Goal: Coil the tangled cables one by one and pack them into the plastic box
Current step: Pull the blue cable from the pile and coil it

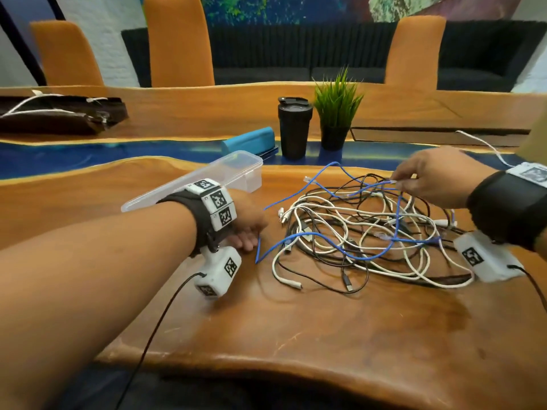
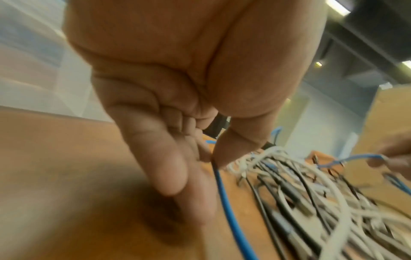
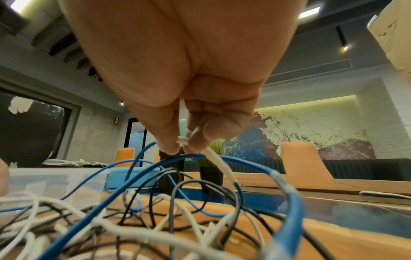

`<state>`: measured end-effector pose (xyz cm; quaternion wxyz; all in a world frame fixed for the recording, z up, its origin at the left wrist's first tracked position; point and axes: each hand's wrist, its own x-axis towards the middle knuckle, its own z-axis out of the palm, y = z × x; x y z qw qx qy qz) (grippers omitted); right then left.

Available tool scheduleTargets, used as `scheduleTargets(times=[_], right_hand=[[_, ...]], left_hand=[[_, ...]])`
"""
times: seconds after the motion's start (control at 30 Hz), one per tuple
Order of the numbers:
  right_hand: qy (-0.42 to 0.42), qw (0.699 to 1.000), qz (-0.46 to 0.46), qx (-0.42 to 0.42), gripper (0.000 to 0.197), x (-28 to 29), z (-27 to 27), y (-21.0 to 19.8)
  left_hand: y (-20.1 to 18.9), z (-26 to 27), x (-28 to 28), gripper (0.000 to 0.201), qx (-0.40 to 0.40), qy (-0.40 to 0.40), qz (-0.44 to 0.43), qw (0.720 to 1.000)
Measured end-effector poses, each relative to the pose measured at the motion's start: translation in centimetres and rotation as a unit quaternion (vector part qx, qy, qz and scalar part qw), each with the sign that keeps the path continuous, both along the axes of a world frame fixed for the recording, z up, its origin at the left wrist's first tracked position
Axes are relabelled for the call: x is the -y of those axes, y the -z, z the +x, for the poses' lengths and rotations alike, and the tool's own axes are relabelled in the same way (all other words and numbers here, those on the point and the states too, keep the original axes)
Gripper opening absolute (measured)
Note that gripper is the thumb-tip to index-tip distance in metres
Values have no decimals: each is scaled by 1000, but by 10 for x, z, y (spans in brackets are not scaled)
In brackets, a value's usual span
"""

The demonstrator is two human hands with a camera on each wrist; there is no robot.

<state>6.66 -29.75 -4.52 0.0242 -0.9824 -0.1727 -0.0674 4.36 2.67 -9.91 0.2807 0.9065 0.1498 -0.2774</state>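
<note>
Nothing looks coiled or packed yet: the left hand [image 2: 177, 109] pinches the blue cable [image 2: 227, 198], the right hand [image 1: 438, 179] pinches its plug, the tangle [image 1: 370, 232] sprawls beneath both, box [image 1: 236, 170] beyond the left fingers.

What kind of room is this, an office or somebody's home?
Most likely an office lounge or meeting room, not a home. A long wood-and-blue-resin table is lined with orange chairs, a dark sofa runs along a painted mural wall, and a ceiling air vent shows overhead.
</note>
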Motion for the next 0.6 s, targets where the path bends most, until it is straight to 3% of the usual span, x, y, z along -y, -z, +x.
scheduleTargets(times=[0.1,0.27,0.33,0.5,0.6], right_hand=[[2,999,35,17,21,2,3,-14],[46,986,136,85,18,21,-7,-24],[67,969,200,126,16,31,-10,-29],[89,922,334,173,12,41,-24,-58],[86,903,373,198,12,38,-29,-89]], left_hand=[[-15,0,-7,24,21,-49,-54,997],[-44,-3,-12,32,129,-80,-195,969],[-59,-4,-16,33,173,-85,-255,947],[-93,-3,-22,12,244,-117,-405,873],[-117,-1,-21,12,291,-107,-437,844]])
